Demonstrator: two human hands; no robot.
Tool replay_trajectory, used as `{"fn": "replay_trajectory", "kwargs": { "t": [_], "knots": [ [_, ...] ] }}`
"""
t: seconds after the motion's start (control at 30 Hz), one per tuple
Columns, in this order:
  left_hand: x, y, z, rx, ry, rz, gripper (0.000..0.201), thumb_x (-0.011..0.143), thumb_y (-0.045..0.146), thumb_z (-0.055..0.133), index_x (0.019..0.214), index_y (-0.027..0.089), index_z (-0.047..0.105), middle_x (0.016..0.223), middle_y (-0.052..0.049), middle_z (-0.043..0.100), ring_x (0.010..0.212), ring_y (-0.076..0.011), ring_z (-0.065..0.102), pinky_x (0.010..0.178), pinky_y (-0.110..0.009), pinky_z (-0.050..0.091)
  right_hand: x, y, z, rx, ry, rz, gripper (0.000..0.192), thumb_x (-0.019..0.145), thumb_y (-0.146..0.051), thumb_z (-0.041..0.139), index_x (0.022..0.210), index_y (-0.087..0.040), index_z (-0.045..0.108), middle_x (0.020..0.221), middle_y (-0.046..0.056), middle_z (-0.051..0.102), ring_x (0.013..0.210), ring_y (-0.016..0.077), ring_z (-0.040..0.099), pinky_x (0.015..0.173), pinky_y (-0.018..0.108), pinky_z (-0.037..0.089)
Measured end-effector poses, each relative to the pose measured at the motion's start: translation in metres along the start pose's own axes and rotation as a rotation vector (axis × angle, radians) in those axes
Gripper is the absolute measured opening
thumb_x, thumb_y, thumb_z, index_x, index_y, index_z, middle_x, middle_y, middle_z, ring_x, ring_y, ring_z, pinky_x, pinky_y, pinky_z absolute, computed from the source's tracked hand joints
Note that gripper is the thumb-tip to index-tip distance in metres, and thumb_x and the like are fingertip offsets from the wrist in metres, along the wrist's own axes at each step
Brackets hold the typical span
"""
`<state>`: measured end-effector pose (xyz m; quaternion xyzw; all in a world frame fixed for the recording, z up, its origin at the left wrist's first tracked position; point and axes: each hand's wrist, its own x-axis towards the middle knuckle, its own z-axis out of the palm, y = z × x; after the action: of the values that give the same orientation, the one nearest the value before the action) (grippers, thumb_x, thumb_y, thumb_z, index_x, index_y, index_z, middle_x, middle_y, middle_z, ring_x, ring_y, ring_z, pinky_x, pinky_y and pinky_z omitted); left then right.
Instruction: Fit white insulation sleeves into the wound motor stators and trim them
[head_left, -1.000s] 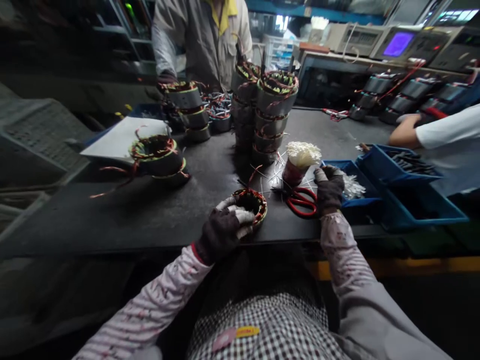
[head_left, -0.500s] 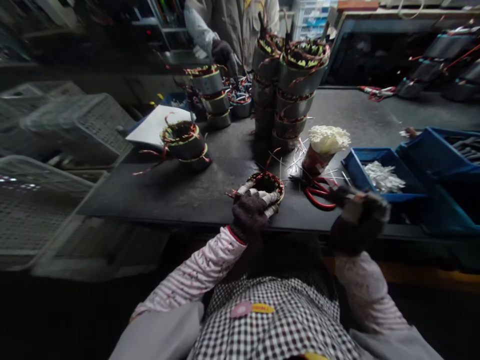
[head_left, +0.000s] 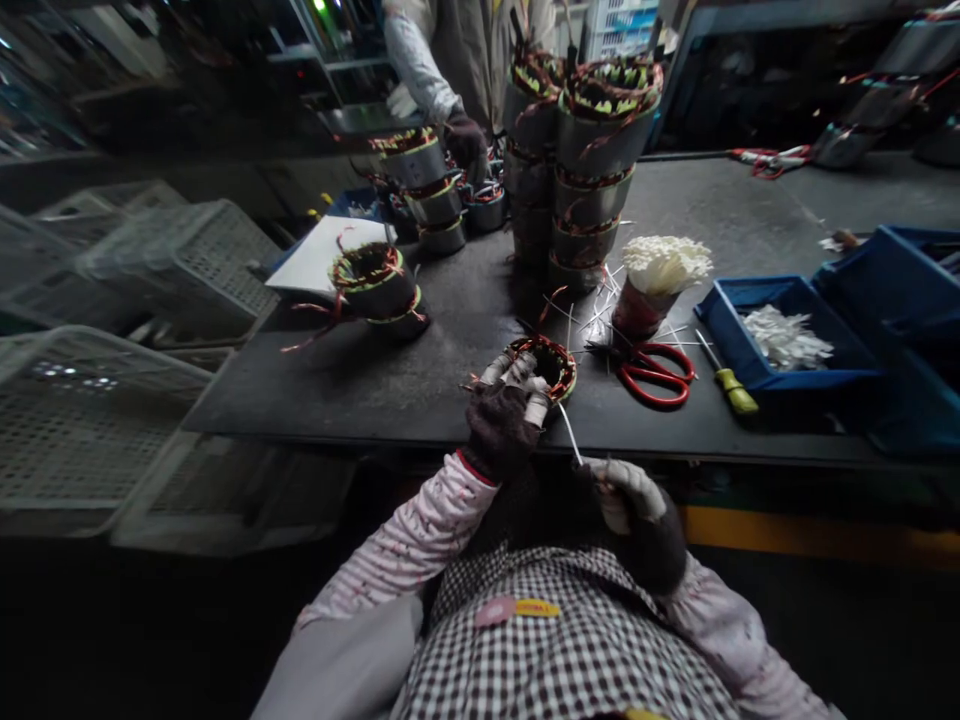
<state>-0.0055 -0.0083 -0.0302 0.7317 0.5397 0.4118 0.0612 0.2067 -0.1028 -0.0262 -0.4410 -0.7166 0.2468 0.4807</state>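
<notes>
Dim workshop, dark bench (head_left: 390,380) loaded with stator stacks (head_left: 592,170). Head view: left hand (head_left: 504,415), gloved, clamped on small stator (head_left: 546,366) at bench's near edge. Right hand (head_left: 634,505) lower, off bench by lap, fingers pinched on thin white cable tie (head_left: 570,435) angled up toward stator. Red scissors (head_left: 654,372), yellow-handled screwdriver (head_left: 724,380), cup of ties (head_left: 656,285) just right. Blue bin (head_left: 787,345) beyond. Co-worker's gloved hand (head_left: 465,140) at far stacks.

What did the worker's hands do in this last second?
The right hand left the blue bin, swung back toward the body and now pinches a thin white tie near the table edge. The left hand kept its grip on the wound stator ring; the red scissors lie where they were.
</notes>
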Motion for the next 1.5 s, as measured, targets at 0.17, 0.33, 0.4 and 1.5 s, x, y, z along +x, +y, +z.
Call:
{"fn": "replay_trajectory", "kwargs": {
  "t": [0.17,0.33,0.4,1.5],
  "knots": [
    [0.009,0.011,0.002,0.023,0.042,-0.144,0.024,0.103,0.033,0.065,0.111,0.018,0.082,0.127,-0.013,0.082,0.134,-0.0338,0.069,0.121,-0.060,0.054,0.041,0.002,0.001,0.039,0.068,0.022,0.027,0.104,-0.016,0.061,0.125,-0.030,0.071,0.110,0.005,0.082,0.096,0.0219,0.081,0.086,0.037,0.068],
    [0.008,0.011,0.000,0.052,0.036,-0.072,0.025,0.102,0.031,0.064,0.108,0.017,0.083,0.125,-0.013,0.083,0.129,-0.0350,0.072,0.117,-0.059,0.056,0.019,0.011,-0.001,-0.004,0.027,-0.022,0.034,0.102,-0.013,0.058,0.127,-0.033,0.071,0.099,0.002,0.081,0.081,0.0197,0.079,0.070,0.031,0.065],
    [0.008,0.010,-0.001,0.073,0.044,-0.042,0.027,0.102,0.032,0.063,0.108,0.015,0.083,0.129,-0.016,0.081,0.130,-0.0370,0.072,0.118,-0.062,0.055,0.007,0.011,-0.001,-0.002,-0.004,-0.034,0.039,0.101,-0.011,0.056,0.129,-0.034,0.070,0.093,0.001,0.079,0.074,0.0182,0.077,0.063,0.028,0.062],
    [0.015,0.012,-0.016,-0.336,-0.031,-0.067,0.010,0.094,0.029,0.072,0.098,0.026,0.081,0.102,0.001,0.086,0.103,-0.0211,0.081,0.127,-0.054,0.046,0.113,0.003,0.013,-0.270,-0.103,-0.167,0.018,0.103,-0.030,0.065,0.108,-0.027,0.082,0.107,0.009,0.081,0.096,0.0241,0.077,0.083,0.039,0.064]
  ]
}}
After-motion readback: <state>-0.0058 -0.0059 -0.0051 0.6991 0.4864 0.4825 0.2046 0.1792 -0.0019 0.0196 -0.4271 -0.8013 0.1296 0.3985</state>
